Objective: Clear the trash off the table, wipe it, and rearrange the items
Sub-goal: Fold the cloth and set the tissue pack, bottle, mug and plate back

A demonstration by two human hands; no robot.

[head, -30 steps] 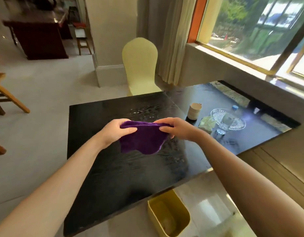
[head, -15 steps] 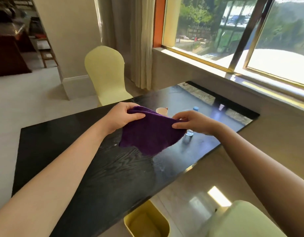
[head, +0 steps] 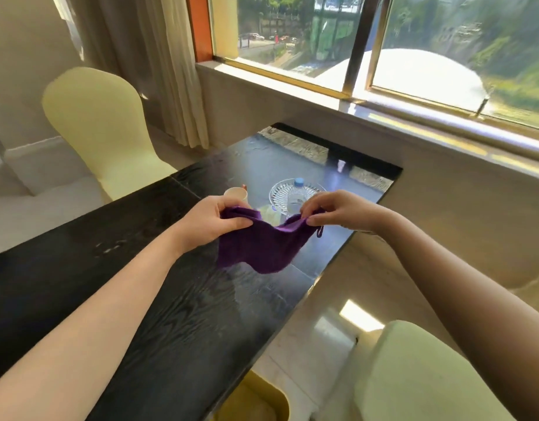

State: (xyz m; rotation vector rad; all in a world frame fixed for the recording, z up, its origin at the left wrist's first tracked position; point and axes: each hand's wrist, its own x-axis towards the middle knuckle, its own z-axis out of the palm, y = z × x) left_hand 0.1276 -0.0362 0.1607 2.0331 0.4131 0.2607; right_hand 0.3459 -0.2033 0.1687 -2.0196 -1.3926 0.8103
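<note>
A purple cloth (head: 262, 249) hangs above the black table (head: 159, 317), held by its top edge. My left hand (head: 215, 220) grips its left corner and my right hand (head: 338, 209) pinches its right corner. The cloth sags between them, clear of the tabletop. Behind it a paper cup (head: 236, 194), a clear glass dish (head: 281, 192) and a water bottle with a blue cap (head: 298, 182) stand on the table's far right part. The bottle's lower half is hidden by my right hand.
A pale yellow chair (head: 101, 126) stands at the table's far side, another chair (head: 413, 369) at the near right. A yellow bin (head: 262, 399) sits on the floor under the table's near edge. A window sill (head: 353, 98) runs along the right wall.
The view has swung right and closer toward the window. My hands have moved further apart along the cloth's top edge, and the cup, dish and bottle show behind it.
</note>
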